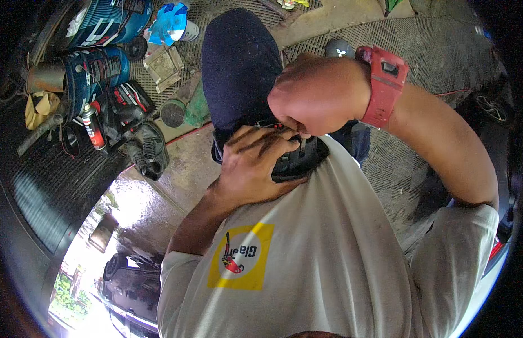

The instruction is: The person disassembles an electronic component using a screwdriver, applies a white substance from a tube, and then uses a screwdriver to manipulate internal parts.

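Observation:
A black part with ribs or slots rests against my lap, close to my shirt. I cannot tell its kind, as my hands cover much of it. Curled around its left side, my left hand has its thumb along the near edge and its fingers over the far one. My right hand is a closed fist above the part's far edge. Its fingertips are pressed together by the left fingers, and whatever they hold is hidden. Small red spots show beside the left fingertips. A red watch circles my right wrist.
Blue drums stand at the far left, with a red-and-white spray can and dark shoes nearer. A blue plastic bag sits beyond. Ridged matting covers the floor at right. A dark vehicle is at lower left.

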The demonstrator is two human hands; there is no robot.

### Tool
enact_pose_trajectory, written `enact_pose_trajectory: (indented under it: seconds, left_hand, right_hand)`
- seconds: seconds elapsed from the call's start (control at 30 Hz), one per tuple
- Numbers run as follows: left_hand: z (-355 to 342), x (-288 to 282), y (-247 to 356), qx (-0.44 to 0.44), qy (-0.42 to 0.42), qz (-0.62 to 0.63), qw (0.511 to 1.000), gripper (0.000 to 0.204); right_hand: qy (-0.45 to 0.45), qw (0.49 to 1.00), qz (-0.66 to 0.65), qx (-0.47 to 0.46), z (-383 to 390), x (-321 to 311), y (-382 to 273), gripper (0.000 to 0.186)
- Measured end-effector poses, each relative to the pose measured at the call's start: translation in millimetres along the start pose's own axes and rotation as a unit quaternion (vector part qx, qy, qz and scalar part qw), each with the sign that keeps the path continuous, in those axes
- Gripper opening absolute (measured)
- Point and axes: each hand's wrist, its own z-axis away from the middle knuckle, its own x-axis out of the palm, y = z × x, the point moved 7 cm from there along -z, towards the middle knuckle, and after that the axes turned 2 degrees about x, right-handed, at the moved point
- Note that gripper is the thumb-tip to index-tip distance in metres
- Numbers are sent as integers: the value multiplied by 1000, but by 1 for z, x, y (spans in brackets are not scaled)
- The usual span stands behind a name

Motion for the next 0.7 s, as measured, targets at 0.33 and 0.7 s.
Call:
enact_pose_trajectory:
  seconds: [0.33,0.7]
  left_hand:
    - [1,4,-10,-44,-18,-18,999,63]
    - [-19,0,-12,-69,-4,-24,997,70]
  right_hand:
    - [182,977,85,74,36,-3,-31,8]
    - [279,902,64,322,87,39,-81,26]
